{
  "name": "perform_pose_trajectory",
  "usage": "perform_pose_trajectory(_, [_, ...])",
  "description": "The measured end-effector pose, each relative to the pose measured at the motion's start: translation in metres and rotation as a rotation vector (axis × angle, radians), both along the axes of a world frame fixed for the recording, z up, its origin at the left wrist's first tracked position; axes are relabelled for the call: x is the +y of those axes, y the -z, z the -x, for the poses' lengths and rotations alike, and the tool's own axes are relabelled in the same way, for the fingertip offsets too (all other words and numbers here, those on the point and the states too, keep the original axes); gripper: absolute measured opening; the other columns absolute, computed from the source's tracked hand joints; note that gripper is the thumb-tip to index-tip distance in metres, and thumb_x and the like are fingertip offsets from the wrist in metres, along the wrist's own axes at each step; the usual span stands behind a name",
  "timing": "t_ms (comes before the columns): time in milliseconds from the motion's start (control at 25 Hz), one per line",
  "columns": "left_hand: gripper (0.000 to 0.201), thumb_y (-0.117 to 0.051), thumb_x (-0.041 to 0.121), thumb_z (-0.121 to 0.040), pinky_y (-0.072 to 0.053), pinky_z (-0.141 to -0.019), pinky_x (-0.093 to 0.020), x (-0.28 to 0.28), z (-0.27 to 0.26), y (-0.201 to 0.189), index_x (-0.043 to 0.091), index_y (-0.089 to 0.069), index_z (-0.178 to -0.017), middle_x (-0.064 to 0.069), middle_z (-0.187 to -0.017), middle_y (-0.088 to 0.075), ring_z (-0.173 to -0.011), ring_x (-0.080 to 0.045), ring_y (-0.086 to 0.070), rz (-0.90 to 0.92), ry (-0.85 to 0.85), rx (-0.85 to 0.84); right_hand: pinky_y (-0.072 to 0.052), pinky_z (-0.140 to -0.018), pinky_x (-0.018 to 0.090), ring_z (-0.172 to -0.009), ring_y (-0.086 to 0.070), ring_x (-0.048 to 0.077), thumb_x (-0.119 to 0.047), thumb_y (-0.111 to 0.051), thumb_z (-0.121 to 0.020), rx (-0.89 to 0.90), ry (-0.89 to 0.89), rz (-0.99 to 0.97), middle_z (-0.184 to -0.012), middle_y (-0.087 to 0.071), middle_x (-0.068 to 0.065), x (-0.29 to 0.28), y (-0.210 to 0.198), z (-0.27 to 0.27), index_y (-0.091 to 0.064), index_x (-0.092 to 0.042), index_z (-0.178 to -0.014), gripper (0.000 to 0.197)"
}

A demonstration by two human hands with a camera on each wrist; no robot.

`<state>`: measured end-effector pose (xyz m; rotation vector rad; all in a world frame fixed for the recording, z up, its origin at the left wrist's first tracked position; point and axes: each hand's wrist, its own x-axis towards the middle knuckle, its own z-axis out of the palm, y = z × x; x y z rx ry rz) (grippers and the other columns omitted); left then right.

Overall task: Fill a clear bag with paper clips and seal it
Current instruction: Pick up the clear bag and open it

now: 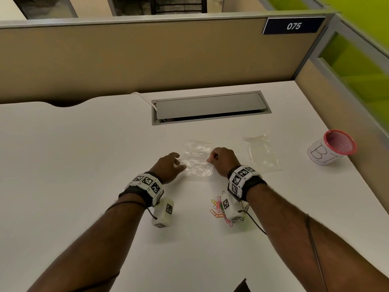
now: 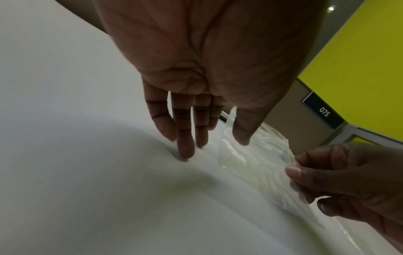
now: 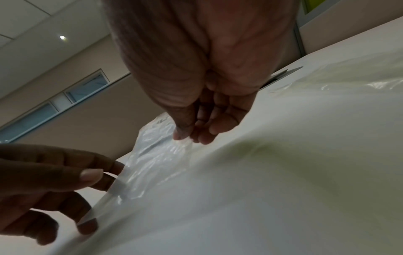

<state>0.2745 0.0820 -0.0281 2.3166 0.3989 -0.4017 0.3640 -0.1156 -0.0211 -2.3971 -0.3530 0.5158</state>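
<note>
Item 1, right hand [image 1: 222, 161]: I have thumb and forefinger pinched on the right edge of the clear bag [image 1: 197, 158]; remaining fingers curled under. The left wrist view shows that edge lifted slightly off the desk.

Item 2, left hand [image 1: 169, 167]: fingers nearly straight, tips resting on the desk [image 1: 84, 165] at the bag's left edge, thumb over the film. It holds nothing that I can confirm; whether the thumb presses the plastic I cannot tell.

Item 3, clear bag: flat, crumpled, empty, lying between my two hands. Which edge is the mouth is not readable.

Item 4, paper clips [image 1: 217, 208]: coloured heap on the desk near my right wrist, apart from the bag.

Item 5, second clear bag [image 1: 262, 153], right of the first; mesh cup [image 1: 332, 147] further right.

Handling note, my judgement: locate the mouth first, pin one layer with the left fingers, peel the other with the right pinch. Thin film clings, so rub the layers apart gently; tugging risks dragging the whole bag.
</note>
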Motion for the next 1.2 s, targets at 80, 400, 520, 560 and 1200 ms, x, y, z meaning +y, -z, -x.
perform_pose_trajectory(80, [0.029,-0.057,0.027,-0.094,-0.050,-0.080,-0.031,-0.003,0.000,-0.003,0.011,-0.056,-0.117,-0.005,-0.104,-0.067,-0.084,-0.023,-0.064,0.061,-0.040,-0.045,-0.039,-0.062,0.022,-0.059,-0.047,-0.006,-0.012,-0.065,-0.087,-0.028,-0.024,-0.024,-0.062,-0.053,-0.014,-0.001,-0.006,0.006,-0.058,-0.008,-0.073,0.016])
perform_pose_trajectory(400, [0.012,-0.054,0.016,-0.094,-0.042,-0.055,-0.008,-0.012,0.020,-0.036,0.013,-0.063,-0.086,0.004,-0.074,-0.067,-0.064,-0.008,-0.062,0.107,-0.028,-0.224,-0.046,-0.070,0.027,-0.072,-0.057,0.016,-0.020,-0.066,-0.086,-0.106,0.004,-0.116,-0.075,-0.062,-0.001,-0.013,-0.035,0.027,-0.062,-0.007,-0.081,0.015])
perform_pose_trajectory(520, [0.012,-0.055,0.017,-0.094,-0.040,-0.052,-0.005,-0.009,0.034,-0.053,0.010,-0.064,-0.089,0.002,-0.075,-0.068,-0.066,-0.010,-0.063,0.133,-0.031,-0.295,-0.042,-0.063,0.021,-0.066,-0.054,0.010,-0.026,-0.068,-0.084,-0.118,0.076,-0.209,-0.072,-0.059,-0.004,-0.018,-0.053,0.040,-0.061,-0.012,-0.090,0.018])
perform_pose_trajectory(560, [0.012,-0.056,0.017,-0.094,-0.040,-0.052,-0.005,-0.008,0.038,-0.059,0.009,-0.064,-0.089,0.001,-0.075,-0.068,-0.066,-0.010,-0.063,0.135,-0.025,-0.313,-0.041,-0.061,0.019,-0.066,-0.054,0.008,-0.028,-0.069,-0.083,-0.117,0.092,-0.228,-0.072,-0.060,-0.003,-0.018,-0.059,0.043,-0.059,-0.014,-0.095,0.021])
perform_pose_trajectory(1200, [0.008,-0.063,0.014,-0.091,-0.048,-0.073,-0.019,-0.004,0.113,-0.090,0.021,-0.066,-0.090,0.008,-0.077,-0.070,-0.079,-0.006,-0.064,0.019,0.251,-0.396,-0.056,-0.084,0.036,-0.092,-0.064,0.014,-0.028,-0.075,-0.078,0.016,-0.212,-0.351,-0.116,-0.063,-0.003,-0.036,-0.105,0.080,-0.060,-0.026,-0.108,0.034])
